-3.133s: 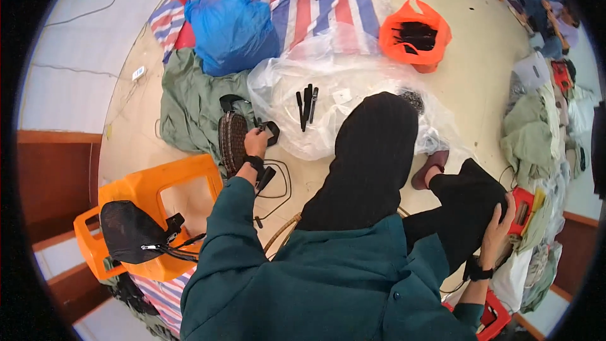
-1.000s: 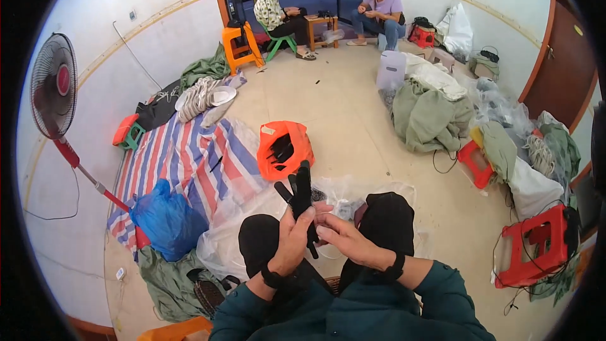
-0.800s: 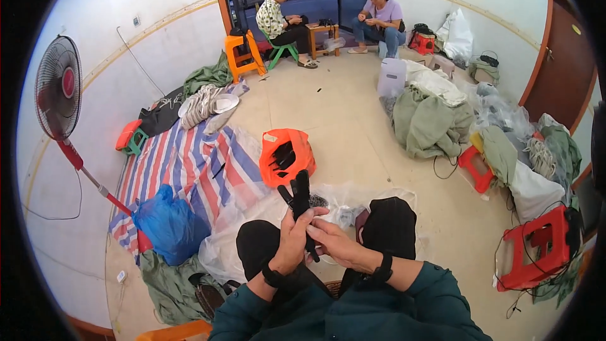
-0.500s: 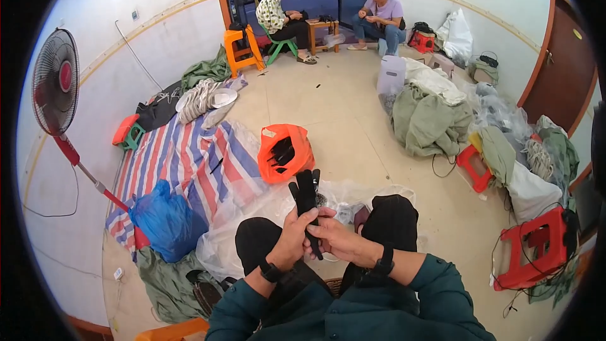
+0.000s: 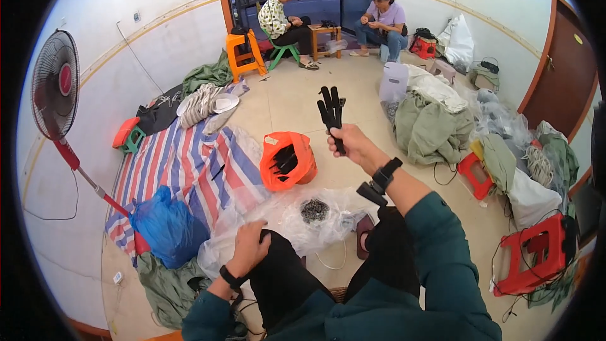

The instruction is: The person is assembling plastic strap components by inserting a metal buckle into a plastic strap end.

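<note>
My right hand [image 5: 353, 144] is raised in front of me, its fingers closed round the lower end of a bundle of flat black strips [image 5: 330, 108]. The strips fan apart at their upper ends; their exact kind is hard to make out. My left hand [image 5: 250, 247] is beside my left knee, holding nothing, with its fingers loosely apart. Between the two hands an orange plastic bag [image 5: 270, 175] stands on the floor with its mouth gaping and similar black pieces [image 5: 285, 160] inside. Small grey metal-looking parts [image 5: 314, 210] lie in clear plastic sheeting [image 5: 284, 209] before my knees.
A standing fan [image 5: 57, 85] and a blue bag [image 5: 167, 224] are at left, by a striped sheet [image 5: 183, 158]. Red stools [image 5: 530, 252] with cables and piled sacks [image 5: 432, 123] line the right. Two people [image 5: 278, 19] [image 5: 384, 20] sit at the far doorway.
My hands have parted. The right one has carried the black strips up, forward and to the right; the left one has let go and drawn back to the left knee.
</note>
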Demonstrator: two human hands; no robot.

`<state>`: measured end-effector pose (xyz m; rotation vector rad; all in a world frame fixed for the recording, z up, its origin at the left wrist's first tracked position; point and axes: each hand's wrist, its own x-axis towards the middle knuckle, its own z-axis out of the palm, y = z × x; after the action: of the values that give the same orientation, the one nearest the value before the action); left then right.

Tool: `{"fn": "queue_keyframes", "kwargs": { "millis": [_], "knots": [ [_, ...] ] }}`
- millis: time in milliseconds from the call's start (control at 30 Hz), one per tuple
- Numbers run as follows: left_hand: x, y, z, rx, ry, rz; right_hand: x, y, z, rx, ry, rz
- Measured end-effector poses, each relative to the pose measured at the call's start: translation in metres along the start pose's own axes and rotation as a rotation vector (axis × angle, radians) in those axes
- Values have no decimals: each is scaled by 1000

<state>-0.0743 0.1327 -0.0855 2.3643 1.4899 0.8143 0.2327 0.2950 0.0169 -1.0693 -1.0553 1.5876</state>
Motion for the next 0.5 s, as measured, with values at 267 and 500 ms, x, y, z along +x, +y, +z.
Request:
{"fn": "queue_keyframes", "kwargs": {
  "millis": [267, 500],
  "knots": [
    [-18, -9, 0, 140, -27, 10, 55, -5, -16, -47, 78, 34],
    [-6, -29, -6, -18, -255, -136, 81, -8, -24, -196, 161, 18]
  ]
}}
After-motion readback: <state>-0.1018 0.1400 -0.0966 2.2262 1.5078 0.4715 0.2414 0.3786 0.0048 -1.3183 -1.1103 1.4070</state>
